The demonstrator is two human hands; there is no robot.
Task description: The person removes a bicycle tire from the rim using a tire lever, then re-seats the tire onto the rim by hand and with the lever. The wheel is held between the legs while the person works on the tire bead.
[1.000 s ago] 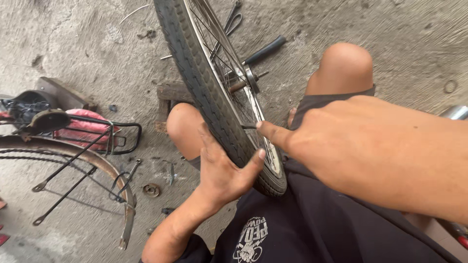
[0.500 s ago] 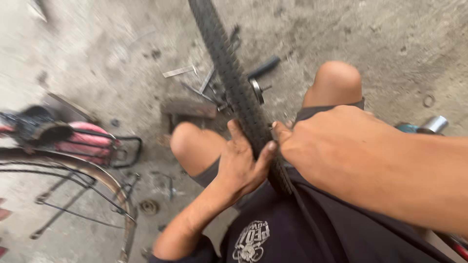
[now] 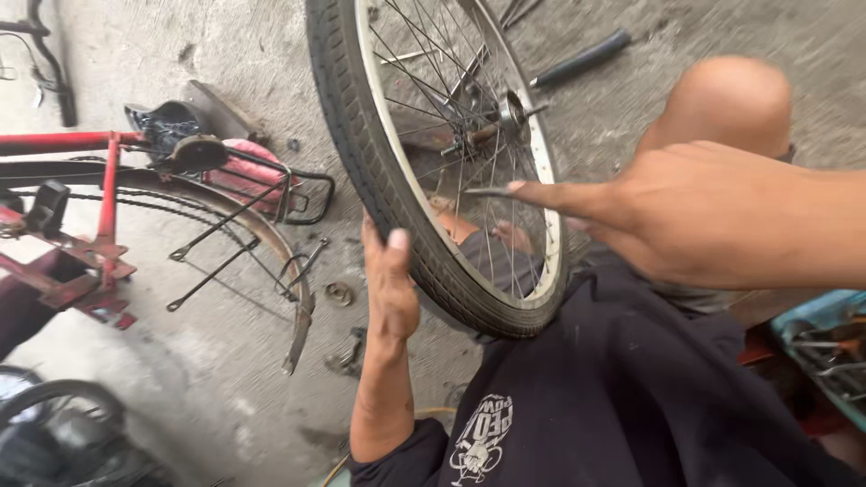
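Note:
A spoked bicycle wheel [image 3: 361,135] with a black tyre stands upright between my knees, its bottom resting against my dark shirt. My left hand [image 3: 390,280] presses flat against the outer tread, thumb on top, fingers behind the tyre. My right hand [image 3: 686,212] reaches in from the right with the forefinger stretched out, its tip touching a spoke near the rim. The hub and axle [image 3: 505,117] sit above that finger. Neither hand wraps around anything.
A red bicycle frame [image 3: 81,144] with a mudguard [image 3: 271,243] and rear rack lies to the left on the concrete floor. A black bar [image 3: 582,59] lies at the top. A washer [image 3: 339,292] and small parts sit by my forearm. A blue tool tray [image 3: 825,334] is at right.
The wheel has turned to show its spoked face. My left hand slid to the tyre's outer side, and my right forefinger moved from the tyre onto a spoke.

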